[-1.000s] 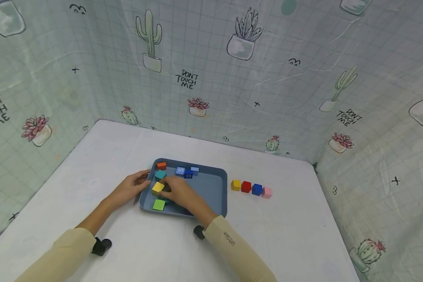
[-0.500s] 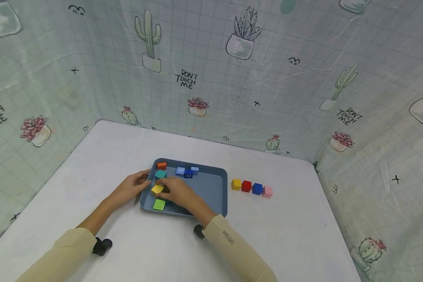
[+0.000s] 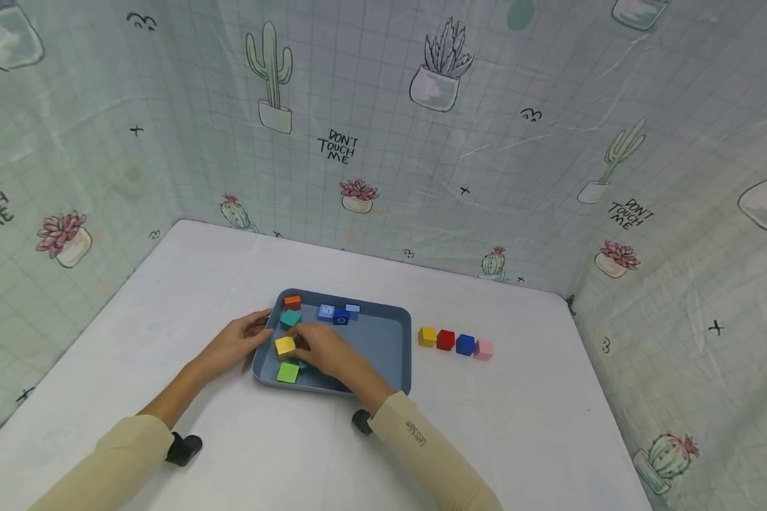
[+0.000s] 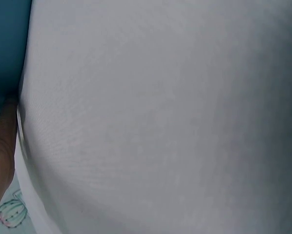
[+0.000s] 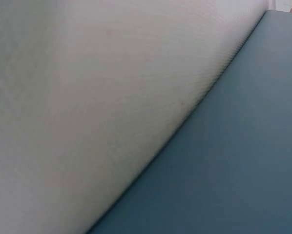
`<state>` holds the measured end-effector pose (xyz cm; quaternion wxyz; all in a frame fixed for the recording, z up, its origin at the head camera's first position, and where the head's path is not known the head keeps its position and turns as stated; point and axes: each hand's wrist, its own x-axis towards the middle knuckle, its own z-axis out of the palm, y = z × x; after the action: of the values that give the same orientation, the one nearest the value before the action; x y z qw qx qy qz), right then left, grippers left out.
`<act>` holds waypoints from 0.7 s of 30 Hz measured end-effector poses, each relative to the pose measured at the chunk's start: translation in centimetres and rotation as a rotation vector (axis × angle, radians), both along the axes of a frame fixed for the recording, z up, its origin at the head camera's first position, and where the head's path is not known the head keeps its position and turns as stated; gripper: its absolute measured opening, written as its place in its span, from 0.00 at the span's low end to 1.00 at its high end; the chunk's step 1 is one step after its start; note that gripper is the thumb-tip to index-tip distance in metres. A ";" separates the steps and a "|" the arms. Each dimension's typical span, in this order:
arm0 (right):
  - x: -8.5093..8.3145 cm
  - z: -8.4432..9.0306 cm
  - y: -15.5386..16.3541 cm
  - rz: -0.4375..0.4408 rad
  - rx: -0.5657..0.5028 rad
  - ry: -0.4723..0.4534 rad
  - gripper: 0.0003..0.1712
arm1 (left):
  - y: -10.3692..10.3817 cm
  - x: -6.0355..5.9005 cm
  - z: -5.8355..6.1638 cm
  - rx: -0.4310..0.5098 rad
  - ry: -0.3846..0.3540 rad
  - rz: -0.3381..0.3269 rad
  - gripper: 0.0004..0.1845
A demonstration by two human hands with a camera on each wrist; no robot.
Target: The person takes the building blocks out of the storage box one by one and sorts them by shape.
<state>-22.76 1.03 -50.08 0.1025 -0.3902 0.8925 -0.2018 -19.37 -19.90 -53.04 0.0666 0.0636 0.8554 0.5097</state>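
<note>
In the head view, my right hand (image 3: pixel 324 349) reaches over the blue-grey tray (image 3: pixel 383 344) and pinches a yellow cube (image 3: pixel 285 346) near the tray's left side. A bit of orange shows just behind that cube, mostly hidden by the fingers. My left hand (image 3: pixel 235 342) rests against the outside of the tray's left wall; the left wrist view shows a finger (image 4: pixel 8 122) along this wall. Around the yellow cube lie a teal block (image 3: pixel 290 319), a red-orange block (image 3: pixel 292 302) and a green block (image 3: pixel 287 372). More teal peeks out beside the green one, under the right hand.
Blue blocks (image 3: pixel 327 312) sit by the tray's back wall, one marked with a 5. Right of the tray, a yellow cube (image 3: pixel 427 336), a red cube (image 3: pixel 445 340), a blue cube (image 3: pixel 465 345) and a pink cube (image 3: pixel 483 350) form a row on the white table (image 3: pixel 537 419).
The yellow cube has turned and tilted in my right fingers, staying about the same place over the tray. My left hand has kept still at the tray's side.
</note>
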 end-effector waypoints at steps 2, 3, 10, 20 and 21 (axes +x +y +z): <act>0.1 0.1 0.0 -0.005 0.005 -0.002 0.20 | 0.0 0.0 0.1 -0.010 0.003 0.000 0.32; 0.1 0.1 0.0 -0.007 0.005 -0.005 0.20 | 0.0 0.1 0.1 -0.010 0.000 0.001 0.32; 0.2 0.2 0.2 -0.015 -0.013 -0.017 0.20 | 0.1 0.2 0.1 -0.016 -0.006 0.011 0.33; 0.0 -0.1 0.7 -0.050 -0.035 -0.048 0.19 | 0.2 0.3 0.4 -0.007 0.002 0.004 0.32; 0.0 0.0 0.8 -0.055 -0.030 -0.045 0.19 | 0.2 0.3 0.4 -0.007 0.000 0.005 0.32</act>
<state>-22.77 1.83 -50.12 0.1109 -0.3624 0.8972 -0.2267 -19.05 -19.72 -52.62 0.0653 0.0612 0.8573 0.5070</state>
